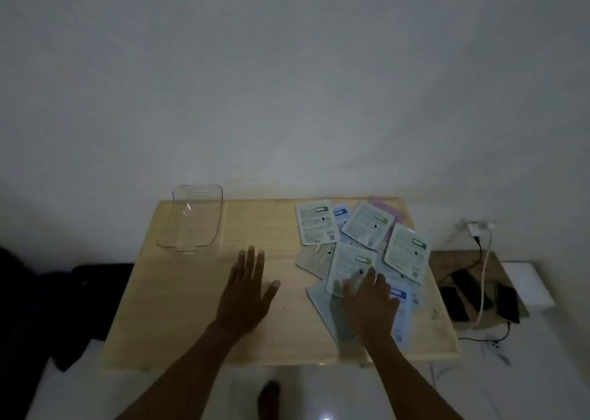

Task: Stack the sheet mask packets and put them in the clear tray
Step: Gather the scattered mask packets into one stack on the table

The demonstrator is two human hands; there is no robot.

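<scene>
Several sheet mask packets [367,228] lie scattered and overlapping on the right half of a light wooden table [198,330]. An empty clear tray [191,220] stands at the table's far left. My left hand [247,295] rests flat on the bare wood in the middle, fingers spread, holding nothing. My right hand [370,304] lies palm down on the near packets, its fingertips touching a green-labelled packet [351,264] that overlaps a blue-labelled one [400,311]. No packet is lifted.
To the right of the table, a lower wooden surface [447,263] holds dark phones [507,301] and charging cables [482,279] that run to a wall plug. Dark cloth [89,292] lies at the left. A foot [269,400] shows on the white floor below.
</scene>
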